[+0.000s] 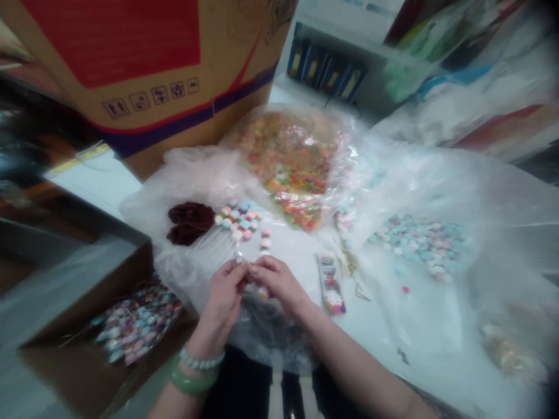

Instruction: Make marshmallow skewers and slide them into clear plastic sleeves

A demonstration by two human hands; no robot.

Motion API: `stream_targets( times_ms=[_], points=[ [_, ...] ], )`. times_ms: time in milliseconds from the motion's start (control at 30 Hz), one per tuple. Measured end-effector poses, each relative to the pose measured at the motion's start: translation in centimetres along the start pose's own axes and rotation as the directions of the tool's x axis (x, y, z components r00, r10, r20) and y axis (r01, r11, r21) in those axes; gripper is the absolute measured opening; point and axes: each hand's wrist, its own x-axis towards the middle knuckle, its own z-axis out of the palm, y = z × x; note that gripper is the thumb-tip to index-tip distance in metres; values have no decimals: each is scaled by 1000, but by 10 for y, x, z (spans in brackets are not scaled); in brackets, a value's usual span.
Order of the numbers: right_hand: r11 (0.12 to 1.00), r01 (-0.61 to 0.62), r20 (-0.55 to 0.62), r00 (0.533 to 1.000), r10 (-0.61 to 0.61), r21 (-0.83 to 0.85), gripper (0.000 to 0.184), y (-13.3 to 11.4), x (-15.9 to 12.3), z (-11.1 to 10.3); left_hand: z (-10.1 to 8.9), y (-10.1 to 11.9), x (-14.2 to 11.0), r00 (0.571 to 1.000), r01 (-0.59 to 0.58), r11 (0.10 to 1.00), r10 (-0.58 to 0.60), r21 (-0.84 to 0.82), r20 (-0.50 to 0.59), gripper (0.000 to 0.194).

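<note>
Because the work is small, it seems, I bring my left hand and right hand together in my head view, fingertips pinched narrow; blur hides what lies between them, so I cannot tell what I grip. The short row of round pink and white pieces lies just beyond my fingers, probably for easy reach. An open brown cardboard box contains many pastel pieces; a clear plastic bag contains small orange, red and green pieces.
</note>
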Motion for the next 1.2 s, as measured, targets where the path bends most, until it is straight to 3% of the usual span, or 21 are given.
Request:
stream_targets(
  times_ms=[100,200,267,333,400,500,600,667,733,833,933,1000,1067,1133,1200],
  points=[
    [995,-45,14,999,43,94,25,-1,-3,-6,0,-9,-8,998,-54,986,47,159,46,36],
    [969,97,-95,988,-121,-227,22,9,-7,-8,-5,-18,-10,987,-159,935,145,318,65,40],
    [839,227,-94,946,-311,-495,20,19,-8,-10,-9,-22,-10,982,-187,912,162,366,97,43],
    [737,267,-81,913,-399,-621,17,26,-5,-15,-12,-23,-10,979,-196,902,159,385,128,46],
    [783,183,-172,922,-346,-594,14,26,0,-24,-13,-21,-10,981,-185,909,149,374,124,44],
    [947,131,-282,934,-217,-294,13,17,3,-36,-12,-15,-9,990,-143,945,136,293,44,41],
    [986,169,-130,977,-169,-11,21,9,-1,-37,-9,-7,-9,994,-108,969,104,220,26,42],
    [993,120,-75,990,-118,18,16,9,-3,-32,-5,-4,-10,995,-100,978,97,183,29,44],
    [996,87,-126,988,-91,-32,8,11,-1,-25,-1,-2,-11,996,-83,987,79,137,38,46],
    [961,120,-177,970,-167,-249,7,16,6,-17,2,-3,-7,998,23,997,-27,73,53,47],
    [812,140,-127,959,-254,-567,18,19,13,-10,-1,-10,4,997,73,996,-73,53,3,44],
    [694,114,-80,967,-241,-711,23,18,17,-8,-4,-12,12,998,52,998,-50,44,-39,41],
    [644,127,11,983,-181,-755,29,14,25,-10,-6,-11,19,996,27,999,-25,23,-80,38],
    [676,160,85,986,-143,-719,32,5,38,-18,-7,-4,22,990,19,1000,-21,-13,-139,32],
    [697,170,62,982,-178,-697,30,-8,57,-30,-6,5,23,979,33,999,-41,-39,-201,24]
  ],
)
